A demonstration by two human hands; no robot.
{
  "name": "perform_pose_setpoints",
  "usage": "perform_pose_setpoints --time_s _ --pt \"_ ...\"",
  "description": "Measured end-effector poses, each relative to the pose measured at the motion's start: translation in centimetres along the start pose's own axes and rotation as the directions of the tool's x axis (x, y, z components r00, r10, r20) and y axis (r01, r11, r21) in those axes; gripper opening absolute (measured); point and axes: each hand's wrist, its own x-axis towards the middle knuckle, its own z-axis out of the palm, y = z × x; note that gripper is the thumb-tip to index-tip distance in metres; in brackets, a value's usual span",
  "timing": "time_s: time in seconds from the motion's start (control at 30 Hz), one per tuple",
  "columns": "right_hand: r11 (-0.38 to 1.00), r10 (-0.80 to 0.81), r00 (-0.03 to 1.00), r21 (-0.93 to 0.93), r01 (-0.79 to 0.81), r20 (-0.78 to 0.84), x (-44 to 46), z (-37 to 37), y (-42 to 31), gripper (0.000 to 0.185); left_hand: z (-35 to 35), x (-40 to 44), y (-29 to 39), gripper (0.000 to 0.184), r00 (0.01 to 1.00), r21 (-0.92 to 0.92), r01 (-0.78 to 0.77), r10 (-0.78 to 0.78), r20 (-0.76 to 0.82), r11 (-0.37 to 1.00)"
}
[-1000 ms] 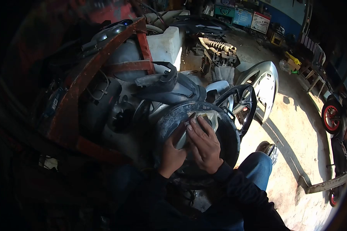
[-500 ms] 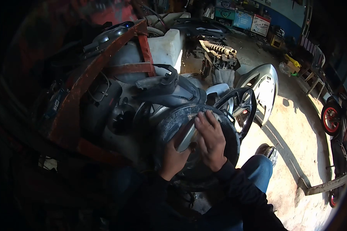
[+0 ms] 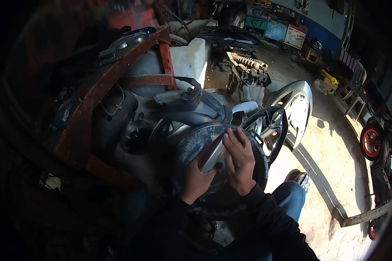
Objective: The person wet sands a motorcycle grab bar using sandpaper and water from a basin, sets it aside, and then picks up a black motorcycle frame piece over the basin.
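My left hand grips a smooth, curved panel with a glossy silver-grey face, holding it tilted up by its lower end. Against the panel's right side lies my right hand, its fingers stretched out and pointing up. Whether anything is under the right palm is hidden. Beneath both hands is a round dark basin with a scuffed, pale-streaked rim. What the basin holds cannot be made out in the shade.
A rusty red metal frame stands at left. Dark plastic motorcycle panels lie beyond the basin, beside a black frame-like part and a silver fairing. Further off is a coil spring. A red-rimmed wheel is at right.
The right hand has shifted slightly along the panel, while the left hand keeps its grip. The surroundings sit a little lower in view, as the camera has tilted slightly.
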Motion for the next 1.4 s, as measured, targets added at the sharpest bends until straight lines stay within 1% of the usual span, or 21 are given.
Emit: perform_pose_setpoints --time_s 0.1,0.13,0.23,0.33,0.43,0.53,0.63,0.67,0.73,0.77,0.83,0.87,0.9,0.97,1.0,1.07,1.1,1.23,1.3,1.33,1.4 --pt "0.993 -0.098 0.989 0.082 0.089 0.107 -1.6 -0.5 -1.8 0.050 0.3 -0.1 -0.9 0.060 0.989 0.062 -0.137 0.140 -0.050 0.989" --pt "0.989 -0.002 0.998 0.144 -0.008 0.069 -1.0 -0.2 -1.4 0.045 0.6 0.0 -1.2 0.059 0.980 0.015 -0.185 0.185 -0.071 0.983" --pt "0.990 0.110 0.994 0.093 -0.110 0.008 -0.2 -0.3 -0.4 0.041 0.8 -0.3 -0.8 0.057 0.993 -0.027 -0.104 0.102 -0.056 0.994" --pt "0.994 0.039 0.994 0.100 -0.050 0.101 -1.9 -0.9 -1.9 0.040 0.8 0.0 -0.7 0.059 0.985 -0.062 -0.166 0.163 -0.051 0.984" --pt "0.992 0.115 0.993 0.049 -0.116 0.026 0.2 -0.5 0.2 0.042 1.1 -0.7 -1.3 0.060 0.986 -0.050 -0.162 0.159 -0.049 0.986" --pt "0.996 0.029 0.998 0.079 -0.034 0.062 -1.1 -0.5 -1.6 0.041 0.9 -0.1 -1.6 0.061 0.963 0.022 -0.257 0.258 -0.083 0.966" --pt "0.989 0.140 0.990 0.055 -0.141 0.015 0.3 -0.2 0.6 0.041 0.9 -0.3 -0.2 0.060 0.999 -0.095 -0.033 0.029 -0.039 0.995" --pt "0.989 0.138 0.990 0.054 -0.138 0.005 0.2 -0.2 0.0 0.040 1.0 -0.4 -0.6 0.060 0.999 -0.097 -0.033 0.030 -0.041 0.995" --pt "0.995 0.087 0.996 0.053 -0.088 0.023 -0.9 -0.3 -1.1 0.039 1.0 0.2 -1.3 0.056 0.958 0.016 -0.268 0.268 -0.101 0.963" --pt "0.997 0.054 0.997 0.055 -0.057 0.053 -1.6 -0.2 -1.5 0.039 1.0 0.2 -1.3 0.056 0.958 0.018 -0.267 0.267 -0.104 0.964" --pt "0.988 0.121 0.993 0.100 -0.120 0.005 -0.2 -0.2 -0.1 0.040 1.0 -0.1 -0.6 0.054 0.999 -0.206 -0.048 0.042 -0.032 0.977" --pt "0.987 0.138 0.990 0.082 -0.139 0.012 -0.2 -0.3 -0.3 0.040 1.0 -0.1 0.0 0.054 0.988 -0.058 -0.138 0.133 -0.077 0.989" --pt "0.986 0.150 0.989 0.064 -0.151 0.014 0.0 -0.4 -0.5 0.040 1.2 -0.1 -0.4 0.054 0.988 -0.059 -0.140 0.136 -0.077 0.988" --pt "0.992 0.089 0.994 0.088 -0.094 0.056 -1.3 -0.6 -2.3 0.038 1.3 0.5 -1.2 0.054 0.931 0.094 -0.329 0.339 -0.136 0.940" --pt "0.993 0.059 0.998 0.101 -0.062 0.036 -1.4 -0.2 -1.7 0.037 1.2 0.3 -1.1 0.054 0.932 0.093 -0.324 0.335 -0.137 0.941" --pt "0.985 0.136 0.991 0.101 -0.137 0.019 0.1 0.0 -0.2 0.037 0.9 0.0 0.1 0.056 0.996 -0.065 -0.069 0.065 -0.060 0.996" --pt "0.974 0.206 0.978 0.100 -0.205 -0.003 0.5 -0.1 0.1 0.037 1.0 -0.3 -0.1 0.056 0.997 -0.069 -0.062 0.058 -0.060 0.996" --pt "0.994 0.061 0.997 0.091 -0.066 0.054 -1.5 -0.1 -2.0 0.041 0.7 0.0 -0.4 0.056 0.974 -0.022 -0.211 0.208 -0.089 0.977" --pt "0.992 0.114 0.993 0.058 -0.115 0.008 0.0 0.0 -0.1 0.045 0.5 -0.1 0.1 0.055 0.999 -0.118 -0.018 0.015 -0.033 0.993" --pt "0.989 0.141 0.990 0.046 -0.141 0.004 0.4 0.1 0.2 0.044 0.7 -0.2 -0.5 0.055 0.999 -0.119 -0.012 0.008 -0.034 0.993" --pt "0.995 0.085 0.996 0.048 -0.086 0.026 -1.0 0.3 -1.5 0.044 1.0 0.4 -1.7 0.055 0.978 -0.023 -0.178 0.174 -0.115 0.984"
